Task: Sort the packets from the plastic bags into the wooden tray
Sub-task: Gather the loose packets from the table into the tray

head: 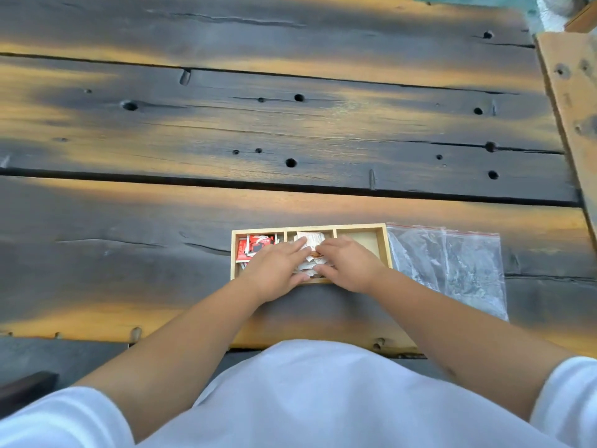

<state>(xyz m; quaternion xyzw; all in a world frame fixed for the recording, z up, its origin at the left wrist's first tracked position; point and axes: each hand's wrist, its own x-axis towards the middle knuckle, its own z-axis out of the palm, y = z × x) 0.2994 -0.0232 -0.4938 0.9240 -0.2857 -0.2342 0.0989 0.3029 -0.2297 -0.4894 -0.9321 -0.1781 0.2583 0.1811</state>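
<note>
Nearest the camera: white shirt (323, 399) w/ short sleeves, both bare forearms reaching fwd over the dark plank table (290, 124).

Next out, near the table's front edge, the tray (310, 226): light wood, 3 compartments side by side. Left hand (274, 273) lies palm down across the left/mid divider, fingers spread flat on the white packets (310, 239) in the mid compartment. Right hand (347, 265) comes in from the right, also palm down, fingertips on the same pile, thumb at the tray's near edge. Neither hand clenched; both look flat and pressing/evening the stack rather than pinching anything, though the underside of the fingers is hidden so can't fully tell.

Left compartment: red packets (252, 248), partly under the left hand. Mid: white packets, some w/ brown print, stacked unevenly. Right compartment: bare wood showing, partly covered by the right wrist.

Just right of the tray, touching or nearly: clear zip bags (452, 263) w/ red seal strips, lying flat, overlapping, look empty.

Further out: weathered planks w/ knots, holes, cracks. Far right edge: a paler wooden board (571, 92), blurred.
</note>
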